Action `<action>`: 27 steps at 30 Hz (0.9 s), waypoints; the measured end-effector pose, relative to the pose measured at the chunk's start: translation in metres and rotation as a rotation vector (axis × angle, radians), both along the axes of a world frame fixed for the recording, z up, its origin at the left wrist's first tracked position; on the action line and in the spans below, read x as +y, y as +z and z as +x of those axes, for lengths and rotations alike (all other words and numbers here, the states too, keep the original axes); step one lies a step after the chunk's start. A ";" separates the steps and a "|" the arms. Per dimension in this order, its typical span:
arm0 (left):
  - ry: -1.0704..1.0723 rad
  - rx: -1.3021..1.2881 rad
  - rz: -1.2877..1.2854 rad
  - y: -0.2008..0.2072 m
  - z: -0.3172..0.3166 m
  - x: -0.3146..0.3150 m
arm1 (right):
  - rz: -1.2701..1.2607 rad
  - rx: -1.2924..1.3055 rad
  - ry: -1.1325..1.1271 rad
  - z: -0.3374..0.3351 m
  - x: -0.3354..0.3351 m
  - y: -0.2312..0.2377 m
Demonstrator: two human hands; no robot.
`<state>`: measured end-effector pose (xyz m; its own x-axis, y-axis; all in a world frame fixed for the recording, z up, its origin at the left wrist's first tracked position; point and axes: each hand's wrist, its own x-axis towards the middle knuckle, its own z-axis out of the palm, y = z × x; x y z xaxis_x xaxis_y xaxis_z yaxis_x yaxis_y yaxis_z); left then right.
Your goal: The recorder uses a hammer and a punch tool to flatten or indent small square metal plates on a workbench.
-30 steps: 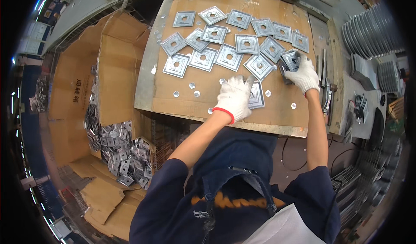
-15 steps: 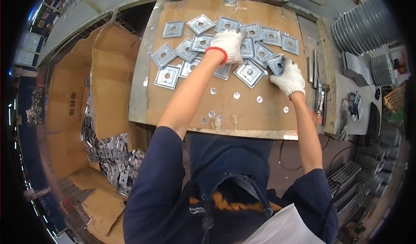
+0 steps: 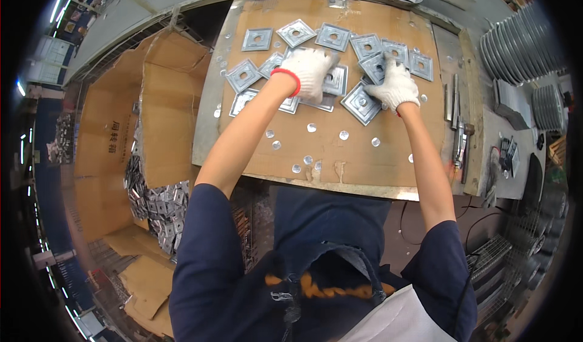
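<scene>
Square galvanized metal plates with a raised rim and a round centre hole lie spread and partly overlapping on the cardboard-covered table. My left hand (image 3: 310,75), in a white glove with a red cuff, curls over the middle of them. A square metal plate (image 3: 335,82) shows at its fingers, which partly hide the grip. To the right, my gloved right hand (image 3: 398,87) pinches another square metal plate (image 3: 371,67) between thumb and fingers, above a tilted plate (image 3: 361,104). Several more plates, such as a plate (image 3: 332,37), lie farther back.
Small silvery discs (image 3: 344,135) dot the cardboard sheet (image 3: 255,153). Metal bars (image 3: 455,102) lie along the right edge. Stacked round metal parts (image 3: 516,41) stand beyond. At left, a large cardboard box (image 3: 170,111) holds many small metal pieces (image 3: 164,211).
My left hand has shifted left and slightly nearer, with a plate moving along under its fingers. My right hand has carried its plate farther back and left. The whole view has drifted slightly.
</scene>
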<state>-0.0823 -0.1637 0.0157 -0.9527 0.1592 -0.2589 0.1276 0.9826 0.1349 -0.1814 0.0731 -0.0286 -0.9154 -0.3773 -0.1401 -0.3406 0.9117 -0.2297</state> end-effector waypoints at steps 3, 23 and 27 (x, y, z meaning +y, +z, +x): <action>-0.044 -0.066 0.015 -0.015 0.026 -0.007 | -0.008 -0.056 0.047 -0.002 -0.006 0.013; 0.081 0.066 0.066 -0.034 0.125 0.049 | 0.061 -0.056 0.312 0.069 0.011 0.019; 0.414 0.294 0.382 -0.017 0.148 0.043 | -0.160 -0.040 0.271 0.058 0.038 0.007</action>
<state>0.0660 -0.1206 -0.0016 -0.9778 -0.2082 0.0251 -0.1676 0.8478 0.5031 -0.1230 0.1110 -0.0216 -0.7736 -0.6269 -0.0930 -0.5539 0.7401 -0.3813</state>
